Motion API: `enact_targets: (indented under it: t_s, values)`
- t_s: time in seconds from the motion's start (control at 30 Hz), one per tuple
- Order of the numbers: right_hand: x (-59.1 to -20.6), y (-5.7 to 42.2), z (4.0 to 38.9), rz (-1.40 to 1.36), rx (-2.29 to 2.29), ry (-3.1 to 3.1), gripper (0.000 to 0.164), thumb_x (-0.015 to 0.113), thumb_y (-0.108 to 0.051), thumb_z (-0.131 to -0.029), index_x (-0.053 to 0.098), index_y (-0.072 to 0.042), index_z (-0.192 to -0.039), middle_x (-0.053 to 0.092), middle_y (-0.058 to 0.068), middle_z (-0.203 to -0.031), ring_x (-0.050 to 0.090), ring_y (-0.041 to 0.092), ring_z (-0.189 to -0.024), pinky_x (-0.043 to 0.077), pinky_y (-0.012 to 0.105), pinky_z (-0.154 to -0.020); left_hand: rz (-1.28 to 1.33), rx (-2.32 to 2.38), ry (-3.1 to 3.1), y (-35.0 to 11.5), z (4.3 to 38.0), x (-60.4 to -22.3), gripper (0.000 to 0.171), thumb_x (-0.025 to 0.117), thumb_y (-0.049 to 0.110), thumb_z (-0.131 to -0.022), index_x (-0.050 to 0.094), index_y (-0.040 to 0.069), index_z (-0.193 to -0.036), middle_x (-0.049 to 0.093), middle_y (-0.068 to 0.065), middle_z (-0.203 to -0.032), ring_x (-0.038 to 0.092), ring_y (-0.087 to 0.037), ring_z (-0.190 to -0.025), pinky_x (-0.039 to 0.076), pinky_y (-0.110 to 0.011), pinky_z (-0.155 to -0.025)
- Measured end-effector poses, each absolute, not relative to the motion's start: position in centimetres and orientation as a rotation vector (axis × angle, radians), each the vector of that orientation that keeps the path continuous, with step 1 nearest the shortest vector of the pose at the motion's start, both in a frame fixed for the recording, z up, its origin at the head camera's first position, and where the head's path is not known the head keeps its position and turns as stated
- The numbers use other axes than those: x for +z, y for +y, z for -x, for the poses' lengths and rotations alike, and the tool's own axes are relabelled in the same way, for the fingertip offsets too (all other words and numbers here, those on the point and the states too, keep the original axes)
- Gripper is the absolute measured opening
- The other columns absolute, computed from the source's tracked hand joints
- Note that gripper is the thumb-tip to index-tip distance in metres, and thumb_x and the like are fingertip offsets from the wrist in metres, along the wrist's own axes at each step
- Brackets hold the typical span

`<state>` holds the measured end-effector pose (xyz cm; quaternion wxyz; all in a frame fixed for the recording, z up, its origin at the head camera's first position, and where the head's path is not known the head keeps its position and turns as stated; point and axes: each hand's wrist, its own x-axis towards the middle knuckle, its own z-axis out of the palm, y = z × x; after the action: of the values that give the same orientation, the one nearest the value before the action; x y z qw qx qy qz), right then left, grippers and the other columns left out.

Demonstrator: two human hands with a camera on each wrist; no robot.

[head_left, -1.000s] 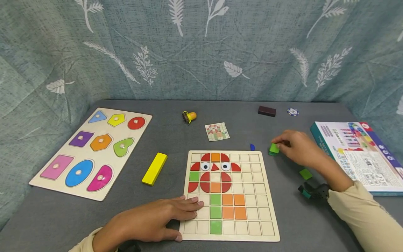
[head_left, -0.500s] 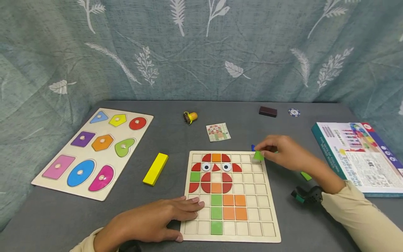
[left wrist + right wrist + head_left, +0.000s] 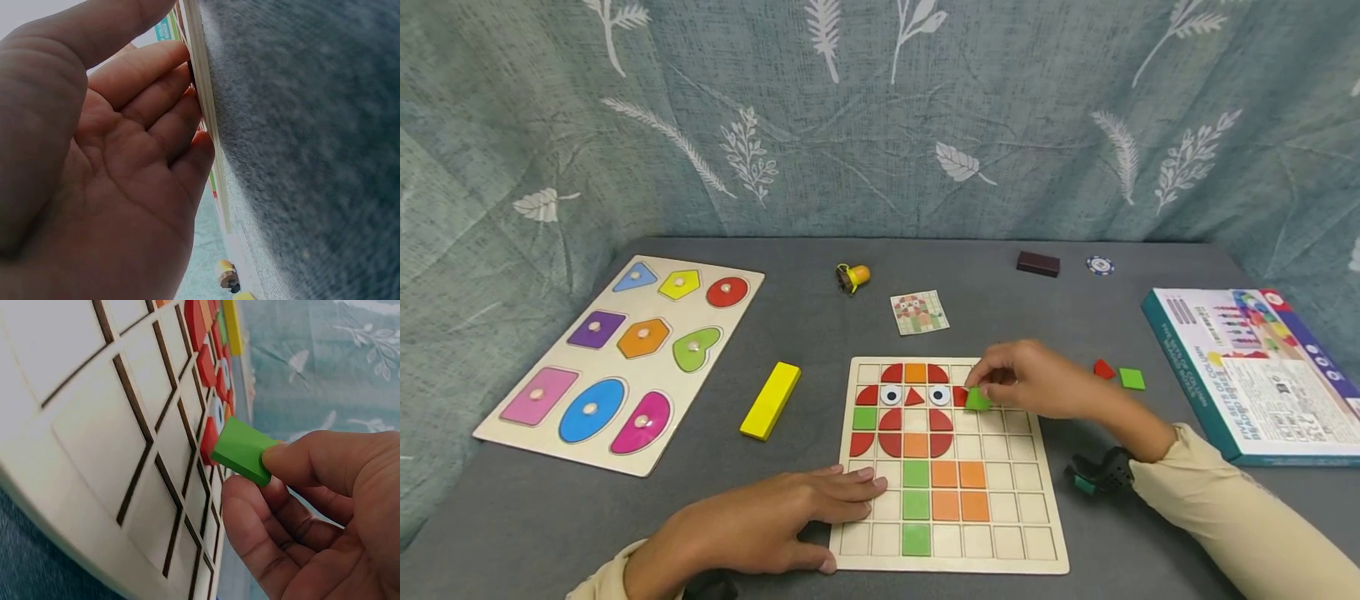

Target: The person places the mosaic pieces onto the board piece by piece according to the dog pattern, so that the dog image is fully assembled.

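My right hand [image 3: 1033, 379] pinches a green square tile [image 3: 977, 399] between thumb and fingers, over the upper right part of the wooden grid board [image 3: 1022, 569]. In the right wrist view the green tile [image 3: 245, 450] is tilted, one edge close to the board's surface. The tile overlaps a red piece [image 3: 960, 396] beside the right googly-eye tile [image 3: 939, 396]. My left hand [image 3: 790, 518] rests with fingers extended on the board's left edge, its thumb at the lower left corner. Red, orange and green tiles sit in several of the board's squares.
A loose red piece [image 3: 1103, 369] and a green tile [image 3: 1132, 379] lie right of the board, near a boxed set [image 3: 1262, 375]. A pattern card [image 3: 920, 312] lies behind. On the left are a yellow block [image 3: 771, 401] and a knobbed shape puzzle [image 3: 568, 346].
My right hand has carried the green tile left from the table onto the board's upper area. My left hand has stayed in place.
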<state>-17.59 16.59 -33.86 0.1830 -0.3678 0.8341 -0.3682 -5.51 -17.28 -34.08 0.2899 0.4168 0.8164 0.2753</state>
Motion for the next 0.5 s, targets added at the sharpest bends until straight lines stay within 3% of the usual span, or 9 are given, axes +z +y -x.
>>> enact_targets:
  t_s: [0.2,0.5]
  values:
    - [-34.4,15.8,17.4,1.071,-1.086,2.238,0.014,0.061,0.002,-0.093,0.071,-0.002,-0.102,0.066,0.001,-0.102,0.056,0.013,-0.079,0.051,0.028,-0.069,-1.109,0.725,2.176,-17.2,5.6,-34.0,0.057,0.073,0.021,-0.088,0.053,0.013,-0.141,0.038,0.007,-0.151,0.031,-0.017,-0.141,0.029,-0.042,-0.111]
    - [-34.9,14.7,16.8,1.064,-1.054,2.285,0.017,0.061,0.003,-0.090,0.073,-0.007,-0.097,0.066,-0.003,-0.095,0.054,0.011,-0.076,0.050,0.025,-0.067,-1.112,0.727,2.179,-17.3,5.6,-34.1,0.057,0.073,0.021,-0.088,0.053,0.014,-0.141,0.038,0.007,-0.151,0.032,-0.017,-0.141,0.029,-0.042,-0.111]
